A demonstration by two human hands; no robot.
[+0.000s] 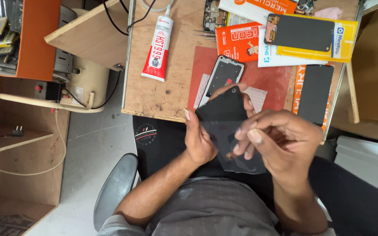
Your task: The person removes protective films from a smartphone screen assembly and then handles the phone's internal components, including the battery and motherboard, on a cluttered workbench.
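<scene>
My left hand [200, 140] grips a black phone display panel [222, 108] from below and the left, with the thumb on its left edge. My right hand [278, 137] pinches a thin, dark, see-through film [246, 164] that hangs off the panel's lower part, and a small orange flex tab shows near its fingers. Both hands are held over my lap, just in front of the wooden workbench's [171, 87] near edge. On the red mat [267, 78] behind them lies a black phone frame [224, 74].
A white and red glue tube [157, 46] lies on the bench to the left. Orange and yellow packages [241, 41] and two more black display panels [300, 32] [315, 94] sit at the back right. A chair arm [114, 188] is at lower left; cables and a plug are over the floor at left.
</scene>
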